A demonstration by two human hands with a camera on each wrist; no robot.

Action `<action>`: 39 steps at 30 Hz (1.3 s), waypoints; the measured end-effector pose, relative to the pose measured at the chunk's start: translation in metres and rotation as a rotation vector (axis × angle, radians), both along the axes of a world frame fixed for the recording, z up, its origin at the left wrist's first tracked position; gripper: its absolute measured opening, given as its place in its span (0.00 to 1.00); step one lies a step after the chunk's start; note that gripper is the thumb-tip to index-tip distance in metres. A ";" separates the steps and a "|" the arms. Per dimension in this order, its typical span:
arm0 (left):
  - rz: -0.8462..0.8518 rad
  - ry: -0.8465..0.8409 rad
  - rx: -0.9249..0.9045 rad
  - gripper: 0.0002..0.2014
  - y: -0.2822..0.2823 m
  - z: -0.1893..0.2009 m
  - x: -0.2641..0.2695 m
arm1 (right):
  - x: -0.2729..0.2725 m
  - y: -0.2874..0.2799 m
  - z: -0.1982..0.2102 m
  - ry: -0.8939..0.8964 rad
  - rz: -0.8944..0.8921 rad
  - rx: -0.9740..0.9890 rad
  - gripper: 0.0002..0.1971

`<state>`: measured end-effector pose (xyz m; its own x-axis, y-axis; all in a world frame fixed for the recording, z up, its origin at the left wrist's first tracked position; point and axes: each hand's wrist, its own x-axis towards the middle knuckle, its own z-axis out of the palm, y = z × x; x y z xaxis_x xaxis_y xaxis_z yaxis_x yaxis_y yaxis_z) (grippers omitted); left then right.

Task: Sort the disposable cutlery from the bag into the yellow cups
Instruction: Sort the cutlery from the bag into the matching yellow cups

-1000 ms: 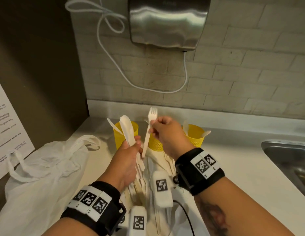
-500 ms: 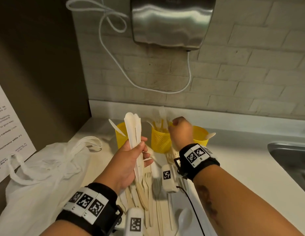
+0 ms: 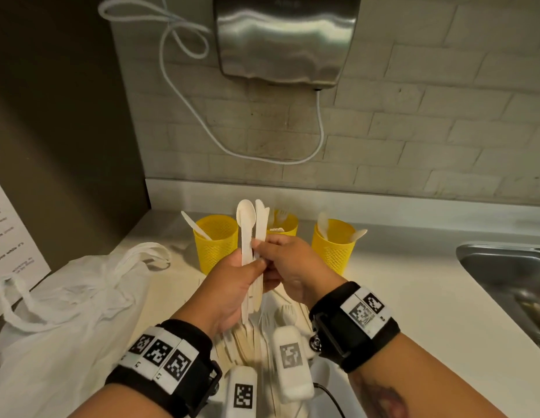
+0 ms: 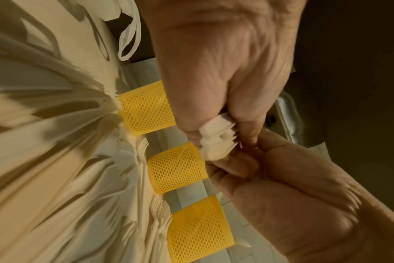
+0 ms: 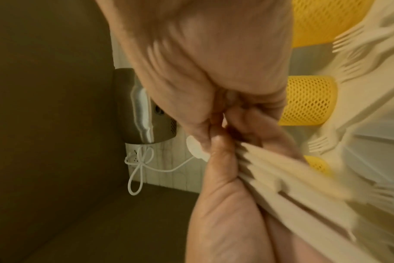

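Note:
My left hand (image 3: 232, 285) grips an upright bundle of white cutlery (image 3: 253, 236) in front of the cups: a spoon (image 3: 246, 212) and knives (image 3: 261, 218). The right hand (image 3: 289, 267) meets it from the right, its fingertips pinching a knife in the bundle. Three yellow mesh cups stand in a row on the counter: the left cup (image 3: 215, 242) holds a knife, the middle cup (image 3: 283, 226) forks, the right cup (image 3: 335, 245) spoons. In the left wrist view the bundle's ends (image 4: 218, 140) stick out between both hands. The white bag (image 3: 66, 312) lies at the left.
A loose pile of cutlery (image 3: 262, 327) lies on the counter under my hands. A steel sink (image 3: 510, 285) is at the right. A hand dryer (image 3: 286, 37) with a white cable hangs on the brick wall. A paper sign (image 3: 9, 242) leans at the far left.
The right hand carried a fork to the middle cup, let it go there, and has come back to the bundle. My left hand kept the bundle and shifted slightly right.

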<state>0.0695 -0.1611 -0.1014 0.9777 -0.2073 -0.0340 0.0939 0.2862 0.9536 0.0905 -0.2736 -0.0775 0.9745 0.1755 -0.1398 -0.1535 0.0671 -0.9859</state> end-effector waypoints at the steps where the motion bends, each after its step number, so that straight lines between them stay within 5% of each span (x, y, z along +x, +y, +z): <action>1: -0.005 0.010 -0.036 0.15 0.001 0.000 0.000 | -0.001 -0.001 0.001 0.029 -0.009 0.039 0.12; 6: 0.029 0.021 -0.125 0.13 0.003 0.002 0.001 | -0.003 -0.003 0.007 -0.011 -0.063 0.168 0.12; 12: 0.272 0.029 0.030 0.09 0.005 -0.006 0.008 | 0.001 -0.007 0.015 -0.050 -0.151 0.397 0.11; 14: 0.325 0.007 0.104 0.08 0.006 -0.010 0.010 | 0.001 -0.008 0.014 -0.059 -0.144 0.346 0.10; 18: 0.267 -0.088 0.291 0.07 0.003 -0.011 0.009 | -0.006 -0.002 0.009 -0.204 -0.016 -0.092 0.12; 20: 0.225 -0.097 0.266 0.13 -0.001 -0.008 0.006 | -0.006 0.004 0.005 -0.226 -0.036 -0.184 0.17; 25: 0.194 -0.126 0.234 0.18 -0.005 -0.004 0.001 | 0.000 0.005 0.006 -0.169 -0.100 -0.079 0.07; 33: 0.308 -0.116 0.297 0.14 0.003 -0.012 0.006 | 0.017 0.009 0.007 -0.117 -0.121 -0.167 0.08; 39: 0.540 0.012 0.069 0.11 0.017 -0.014 0.016 | 0.049 0.032 0.034 -0.116 -0.212 0.067 0.09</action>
<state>0.0855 -0.1438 -0.1158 0.9439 0.3275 -0.0419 -0.0379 0.2335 0.9716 0.1399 -0.2420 -0.0432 0.9994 -0.0292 -0.0201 -0.0154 0.1518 -0.9883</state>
